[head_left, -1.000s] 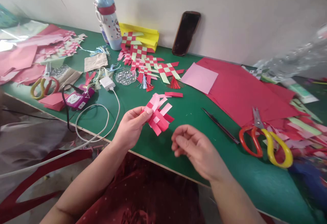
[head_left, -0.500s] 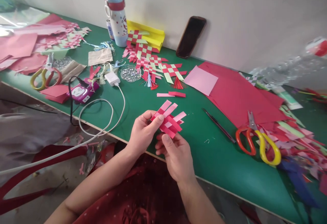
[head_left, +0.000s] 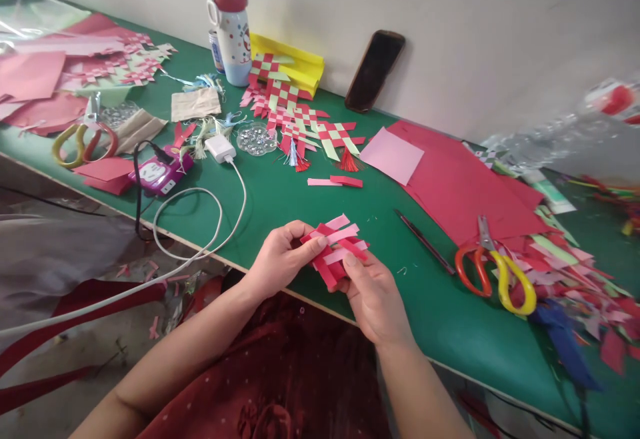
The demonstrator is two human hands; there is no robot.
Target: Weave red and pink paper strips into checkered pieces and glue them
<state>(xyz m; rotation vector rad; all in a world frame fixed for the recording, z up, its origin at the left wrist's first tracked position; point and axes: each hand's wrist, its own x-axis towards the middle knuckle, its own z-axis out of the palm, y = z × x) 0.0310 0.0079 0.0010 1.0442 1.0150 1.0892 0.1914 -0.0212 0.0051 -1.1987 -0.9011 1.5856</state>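
Observation:
Between my two hands is a small woven piece of red and pink paper strips [head_left: 336, 245], held over the front part of the green table. My left hand [head_left: 283, 255] pinches its left side, thumb on top. At the lower right, my right hand [head_left: 373, 292] grips it with the thumb pressed on a strip and fingers underneath, partly hidden. Pink strip ends stick out loose at the upper right. Just beyond lie a short pink strip and a red strip [head_left: 346, 181]. Finished-looking woven paper pieces with tassels [head_left: 340, 139] lie farther back.
Right of my hands are a dark pen [head_left: 425, 242], scissors [head_left: 493, 262], red paper sheets [head_left: 460, 192] and paper scraps. To the left, a white cable [head_left: 200, 189] loops near a purple power adapter [head_left: 163, 171]. A bottle [head_left: 235, 32] and a phone [head_left: 375, 71] stand at the wall.
The woven piece has turned and shifted slightly right and down, and its strips lie differently. My right hand has moved right and now presses its thumb on a pink strip.

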